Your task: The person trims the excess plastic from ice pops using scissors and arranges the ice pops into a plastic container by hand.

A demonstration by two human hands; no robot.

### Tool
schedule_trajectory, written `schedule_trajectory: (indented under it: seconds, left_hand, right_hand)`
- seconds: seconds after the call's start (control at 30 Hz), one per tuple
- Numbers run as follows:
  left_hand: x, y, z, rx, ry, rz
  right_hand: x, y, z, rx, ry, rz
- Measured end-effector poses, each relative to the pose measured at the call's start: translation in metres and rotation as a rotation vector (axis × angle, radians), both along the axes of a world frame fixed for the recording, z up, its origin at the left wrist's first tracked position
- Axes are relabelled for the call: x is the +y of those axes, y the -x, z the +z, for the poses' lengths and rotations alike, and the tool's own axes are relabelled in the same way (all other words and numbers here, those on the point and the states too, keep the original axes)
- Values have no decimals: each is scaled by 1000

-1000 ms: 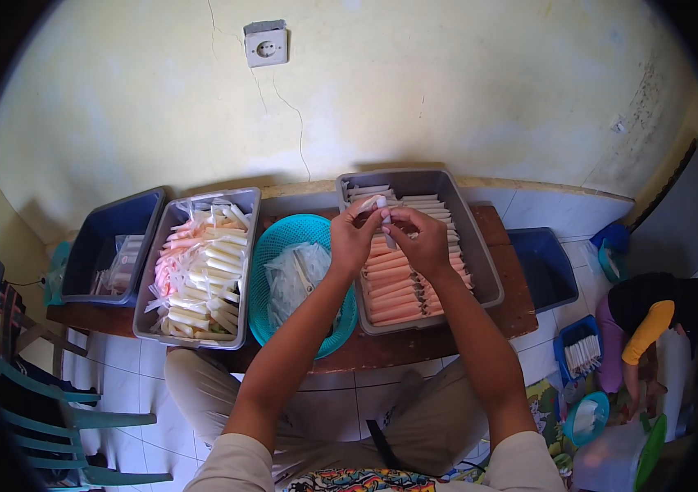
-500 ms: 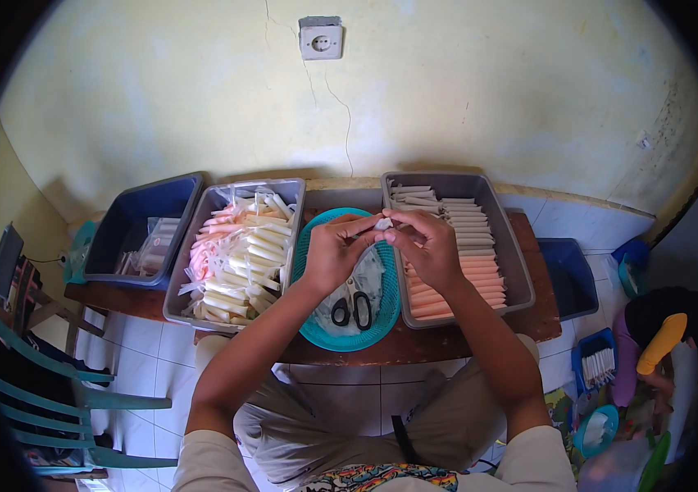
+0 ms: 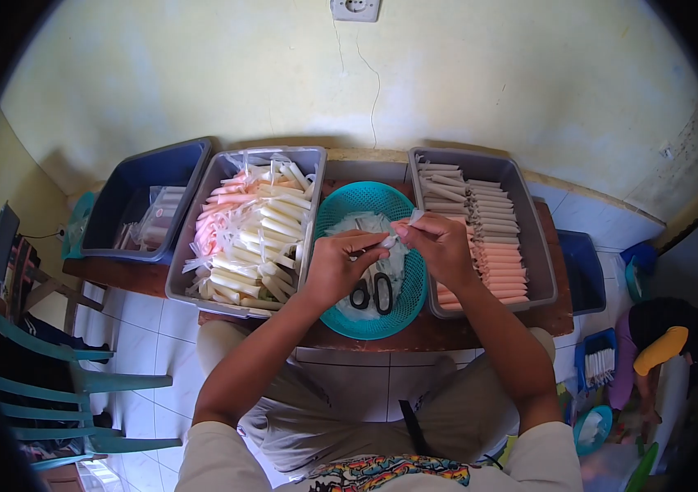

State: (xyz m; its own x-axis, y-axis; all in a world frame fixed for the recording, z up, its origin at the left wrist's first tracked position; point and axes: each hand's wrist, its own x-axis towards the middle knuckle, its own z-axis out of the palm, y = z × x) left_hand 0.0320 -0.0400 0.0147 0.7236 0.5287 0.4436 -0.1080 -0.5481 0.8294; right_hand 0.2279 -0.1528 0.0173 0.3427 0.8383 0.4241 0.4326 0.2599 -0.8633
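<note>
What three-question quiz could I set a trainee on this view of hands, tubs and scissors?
1. Multiple choice: where do the black-handled scissors lie?
A) On the tiled floor
B) In the teal basket
C) In the dark blue bin at far left

2. True or false: the tubes in the right-hand grey tub lie in neater rows than those in the left-hand grey tub.

3. Short answer: which is nearer the right-hand grey tub, the left hand or the right hand?

Key: 1 B; 2 true; 3 the right hand.
</note>
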Motion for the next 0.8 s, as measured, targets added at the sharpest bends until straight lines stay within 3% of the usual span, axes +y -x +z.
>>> schedule_trajectory:
  seconds: [0.37,0.8]
  left_hand:
    - [5,18,-4,60,24,61]
    - [15,22,-3,69,-131,122]
  right_hand:
    - [9,6,4,404,177,-3]
    - [13,7,0,453,135,-74]
